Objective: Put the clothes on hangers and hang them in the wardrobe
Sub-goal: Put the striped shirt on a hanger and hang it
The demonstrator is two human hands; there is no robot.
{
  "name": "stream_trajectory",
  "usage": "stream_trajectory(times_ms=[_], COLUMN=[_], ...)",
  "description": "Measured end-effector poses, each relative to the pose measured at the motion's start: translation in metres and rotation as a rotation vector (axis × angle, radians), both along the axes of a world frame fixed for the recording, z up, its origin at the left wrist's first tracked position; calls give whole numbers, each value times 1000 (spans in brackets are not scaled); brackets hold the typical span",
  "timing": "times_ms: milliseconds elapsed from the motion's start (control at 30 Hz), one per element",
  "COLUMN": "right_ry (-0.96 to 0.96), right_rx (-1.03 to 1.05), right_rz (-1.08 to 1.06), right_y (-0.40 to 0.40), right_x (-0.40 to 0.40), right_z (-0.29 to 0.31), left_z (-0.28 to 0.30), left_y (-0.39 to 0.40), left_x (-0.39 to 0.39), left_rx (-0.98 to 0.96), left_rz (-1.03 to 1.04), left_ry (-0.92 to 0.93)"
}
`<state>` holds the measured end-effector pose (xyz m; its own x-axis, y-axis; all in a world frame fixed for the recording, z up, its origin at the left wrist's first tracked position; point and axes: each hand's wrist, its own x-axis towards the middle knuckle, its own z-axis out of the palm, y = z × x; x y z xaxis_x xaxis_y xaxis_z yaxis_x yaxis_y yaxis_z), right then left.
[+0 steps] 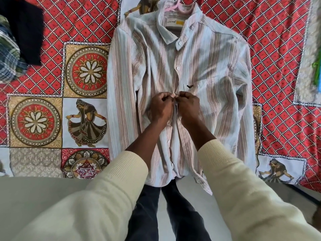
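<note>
Both hands, left hand [161, 106] and right hand [188, 106], pinch the striped shirt [208, 70] on the patterned bedspread [78, 28].

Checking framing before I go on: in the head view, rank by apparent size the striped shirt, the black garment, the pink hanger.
1. Striped shirt
2. Black garment, partly cropped
3. Pink hanger, mostly hidden inside the collar

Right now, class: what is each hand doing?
Left hand: fingers pinch the striped shirt at its front placket.
Right hand: pinches the same placket, opposite edge.
</note>
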<state>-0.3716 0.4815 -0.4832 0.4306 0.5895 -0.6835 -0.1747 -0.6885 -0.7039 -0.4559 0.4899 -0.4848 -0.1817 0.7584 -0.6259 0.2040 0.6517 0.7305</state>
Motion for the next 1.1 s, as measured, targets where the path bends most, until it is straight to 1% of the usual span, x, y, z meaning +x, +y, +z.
stream_trajectory(times_ms=[100, 200, 333, 400, 467, 600, 767, 833, 967, 1100], right_ry=[57, 61, 122, 166, 152, 25, -334, -439, -497, -517], right_rx=[-24, -33, -60, -63, -52, 39, 65, 62, 65, 102], right_rz=[6, -4, -66, -67, -37, 55, 233, 283, 366, 425], right_y=[-2, -1, 3, 3, 1, 0, 0, 0, 0, 1], right_x=[3, 4, 8, 12, 13, 6, -8, -10, -4, 1], right_z=[-1, 1, 10, 14, 15, 13, 7, 2, -2, 1], left_z=[1, 1, -3, -4, -3, -4, 3, 3, -6, -9], left_y=[1, 1, 0, 2, 4, 13, 22, 26, 32, 29], left_x=[0, 0, -2, -4, -5, -12, -18, -17, -17, -16], left_rx=[17, 40, 21, -4, -29, -112, -169, -174, -204, -170], left_rz=[-6, -24, -25, -8, 13, -19, -53, -65, -81, -119], left_ry=[-10, -7, 35, 6, -50, -106, -117, -73, 2, 19])
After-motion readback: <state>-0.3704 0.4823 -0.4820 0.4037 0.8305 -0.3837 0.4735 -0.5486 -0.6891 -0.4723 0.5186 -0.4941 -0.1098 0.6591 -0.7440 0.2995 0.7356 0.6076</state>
